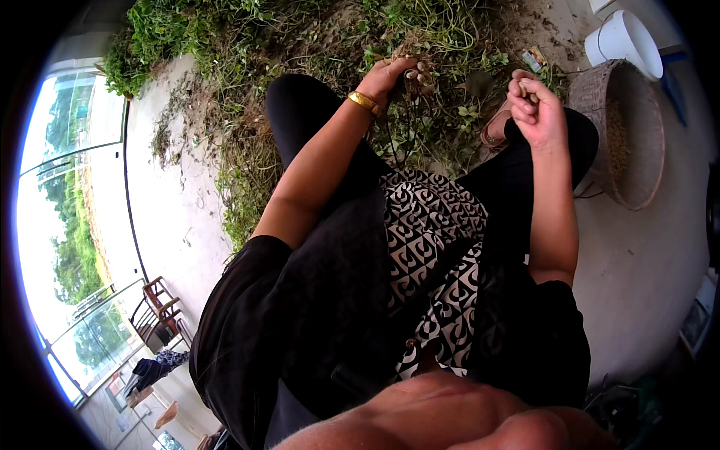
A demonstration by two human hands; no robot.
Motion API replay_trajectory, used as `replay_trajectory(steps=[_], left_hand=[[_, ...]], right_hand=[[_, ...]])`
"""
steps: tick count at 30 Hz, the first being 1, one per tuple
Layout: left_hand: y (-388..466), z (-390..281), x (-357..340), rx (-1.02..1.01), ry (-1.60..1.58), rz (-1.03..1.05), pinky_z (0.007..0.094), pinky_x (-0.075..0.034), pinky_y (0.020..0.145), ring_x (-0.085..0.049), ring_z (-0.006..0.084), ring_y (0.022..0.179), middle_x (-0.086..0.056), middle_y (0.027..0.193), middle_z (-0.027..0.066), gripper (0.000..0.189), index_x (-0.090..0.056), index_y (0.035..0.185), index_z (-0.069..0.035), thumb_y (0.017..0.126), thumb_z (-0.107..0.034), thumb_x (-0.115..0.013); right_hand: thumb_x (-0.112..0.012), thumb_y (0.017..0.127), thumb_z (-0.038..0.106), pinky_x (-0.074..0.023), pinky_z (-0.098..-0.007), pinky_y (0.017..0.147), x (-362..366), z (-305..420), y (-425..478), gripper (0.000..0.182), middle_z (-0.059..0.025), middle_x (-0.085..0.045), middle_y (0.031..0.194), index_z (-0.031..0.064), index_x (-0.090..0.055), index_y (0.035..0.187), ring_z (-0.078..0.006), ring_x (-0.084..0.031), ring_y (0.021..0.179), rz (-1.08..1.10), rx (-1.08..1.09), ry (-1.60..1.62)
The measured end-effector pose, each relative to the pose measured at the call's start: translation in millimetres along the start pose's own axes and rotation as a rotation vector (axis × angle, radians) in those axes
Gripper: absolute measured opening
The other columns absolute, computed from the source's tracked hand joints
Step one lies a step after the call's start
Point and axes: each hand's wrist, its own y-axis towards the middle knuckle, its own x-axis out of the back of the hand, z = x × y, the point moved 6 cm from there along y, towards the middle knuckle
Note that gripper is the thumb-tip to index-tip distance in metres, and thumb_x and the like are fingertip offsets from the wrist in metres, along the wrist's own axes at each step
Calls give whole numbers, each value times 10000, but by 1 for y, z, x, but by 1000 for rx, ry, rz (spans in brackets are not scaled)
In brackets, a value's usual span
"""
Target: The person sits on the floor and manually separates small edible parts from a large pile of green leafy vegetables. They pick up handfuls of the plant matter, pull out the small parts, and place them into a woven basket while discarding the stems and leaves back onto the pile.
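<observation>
My left hand (388, 79), with a gold bracelet (364, 103) at the wrist, grips the root end of a peanut plant. Several pale peanut pods (419, 73) hang from the roots beside its fingers. The plant's dark stems (400, 138) drop toward my lap between the knees. My right hand (534, 109) is raised above my right knee, its fingers curled around a few loose peanuts (527, 93). To the right of that hand stands a tall woven basket (590, 107), tilted in view, with a layer of peanuts (617, 140) inside.
Uprooted peanut plants (236, 107) are heaped on the floor before me and to the left. A white bucket (621, 45) stands behind the basket. A small printed packet (534, 59) lies by the plants. A wooden chair (160, 306) is at the far left by glass doors (79, 124).
</observation>
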Motion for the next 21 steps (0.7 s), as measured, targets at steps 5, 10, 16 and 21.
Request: replay_trajectory(steps=[5,10,16,21], left_hand=[[-5,-9,-6,31,5,18,303,-540,736,-659,147,791,-686,914,38,264,-638,1031,-24,935,-268,-598],[-2,-10,-13,22,-15,146,335,-546,793,-661,165,819,-687,927,55,325,-641,1091,-13,901,-276,-661],[-1,1,-8,82,23,52,360,-550,787,-664,193,863,-687,971,80,282,-640,1066,-3,905,-234,-654],[-6,2,-16,41,74,72,353,-546,768,-654,199,905,-676,1018,87,263,-630,1106,3,918,-181,-624]], right_hand=[[-543,875,54,-303,-184,412,92,176,-58,222,-85,-576,825,-55,-578,1066,-81,-451,567,-391,411,-515],[-615,879,248,-493,-319,811,121,266,-91,295,-88,-657,1010,113,-677,1134,-207,-631,921,-1193,556,-1999],[-623,897,229,-430,-263,581,-15,67,-1,225,-30,-589,646,13,-670,943,-89,-522,601,-272,509,-1496],[-652,910,261,-425,-282,495,-68,-70,44,281,-53,-596,629,-9,-607,848,-123,-541,539,-14,403,-1226]])
